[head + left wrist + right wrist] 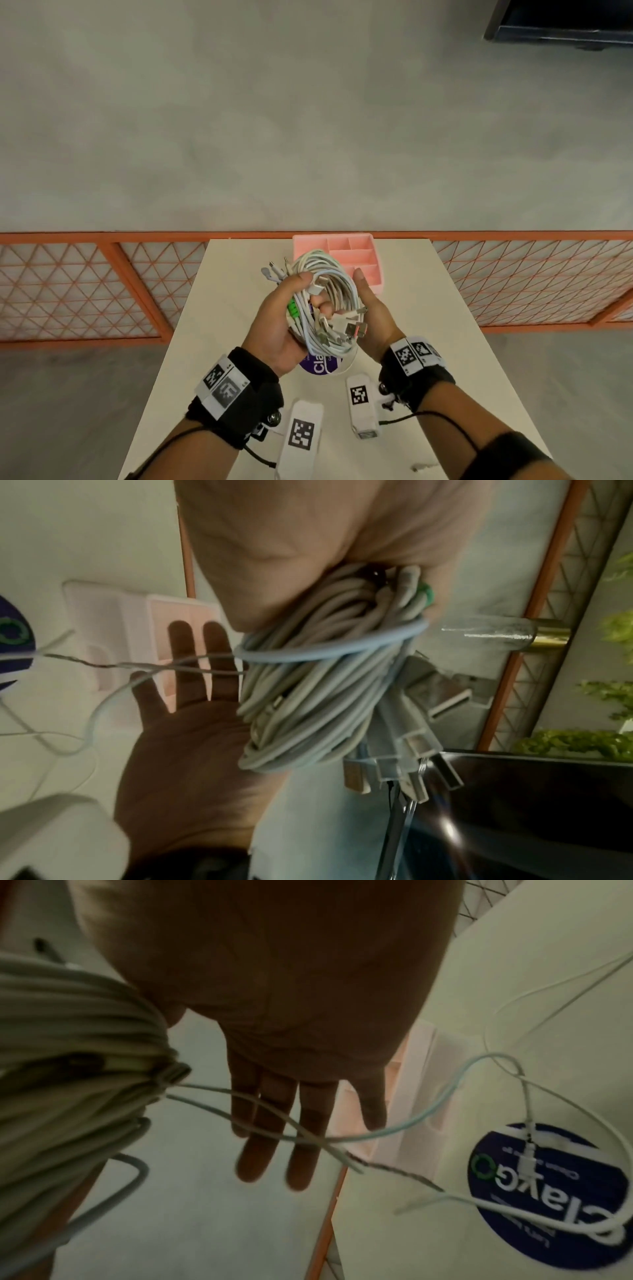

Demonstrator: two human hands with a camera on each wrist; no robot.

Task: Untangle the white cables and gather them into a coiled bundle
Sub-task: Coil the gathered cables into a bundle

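Two hands are in view: the left hand and the right hand. One coiled bundle of white cables sits between them; its strands are too many and too overlapped to count, though at least six metal plug ends stick out, perhaps more. One green connector shows. One pink divided tray, one round purple sticker, one table, and two white marker blocks.
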